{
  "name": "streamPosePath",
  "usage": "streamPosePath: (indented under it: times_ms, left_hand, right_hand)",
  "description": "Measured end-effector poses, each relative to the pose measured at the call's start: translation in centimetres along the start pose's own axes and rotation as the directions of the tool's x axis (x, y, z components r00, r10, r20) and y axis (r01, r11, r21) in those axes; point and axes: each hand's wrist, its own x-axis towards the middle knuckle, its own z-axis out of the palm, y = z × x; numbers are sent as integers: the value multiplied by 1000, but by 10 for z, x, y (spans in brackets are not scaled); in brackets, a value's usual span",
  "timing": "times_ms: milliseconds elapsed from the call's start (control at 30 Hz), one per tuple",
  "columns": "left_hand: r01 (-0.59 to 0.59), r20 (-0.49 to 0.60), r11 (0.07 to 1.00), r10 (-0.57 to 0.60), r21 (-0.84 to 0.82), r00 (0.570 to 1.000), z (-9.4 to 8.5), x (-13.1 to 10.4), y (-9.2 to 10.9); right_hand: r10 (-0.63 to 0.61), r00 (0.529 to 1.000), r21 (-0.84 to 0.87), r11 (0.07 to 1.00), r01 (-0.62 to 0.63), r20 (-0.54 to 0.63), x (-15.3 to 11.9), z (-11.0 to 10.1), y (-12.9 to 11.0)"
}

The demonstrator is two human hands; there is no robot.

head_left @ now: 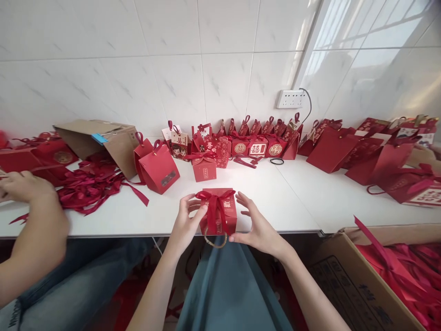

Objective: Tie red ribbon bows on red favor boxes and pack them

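Note:
A red gift box (pixel 228 212) with a dark red ribbon bow (pixel 216 202) sits at the table's front edge. A thin tan loop (pixel 216 244) shows at its lower front. My left hand (pixel 188 220) is at the box's left side, its thumb on the face near the bow and its fingers curled at the side. On the right, my right hand (pixel 258 225) is open, fingers spread, with its thumb beside the lower right corner. Behind the box stands another ribboned red box (pixel 204 170).
Red gift boxes (pixel 257 148) line the wall. At left are loose ribbons (pixel 89 186), a cardboard box (pixel 120 147) and another person's arm (pixel 41 220). A carton of red ribbons (pixel 347 271) stands at lower right; another person's hand (pixel 422 156) shows at far right.

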Motion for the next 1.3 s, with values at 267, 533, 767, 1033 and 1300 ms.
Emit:
streamPosePath:
  times_ms: [267, 533, 767, 1033, 1300]
  left_hand:
    - [-32, 194, 992, 55, -121, 979, -5, -4, 6]
    - [-94, 174, 995, 98, -31, 980, 7, -6, 26]
    - [-86, 204, 987, 113, -138, 972, 21, -11, 27]
    - [-158, 322, 970, 212, -185, 923, 30, -13, 25]
    - [-311, 455, 925, 379, -219, 806, 30, -18, 42]
  right_hand:
    - [-44, 990, 79, 996, 33, 138, 16, -4, -11]
    - [-151, 988, -152, 977, 148, -13, -16, -14, -24]
    - [-135, 988, -180, 976, 120, -69, -40, -26, -35]
    - [-131, 979, -183, 978, 101, -157, -59, -39, -38]
    - [-84, 981, -176, 983, 54, -173, -66, -41, -39]
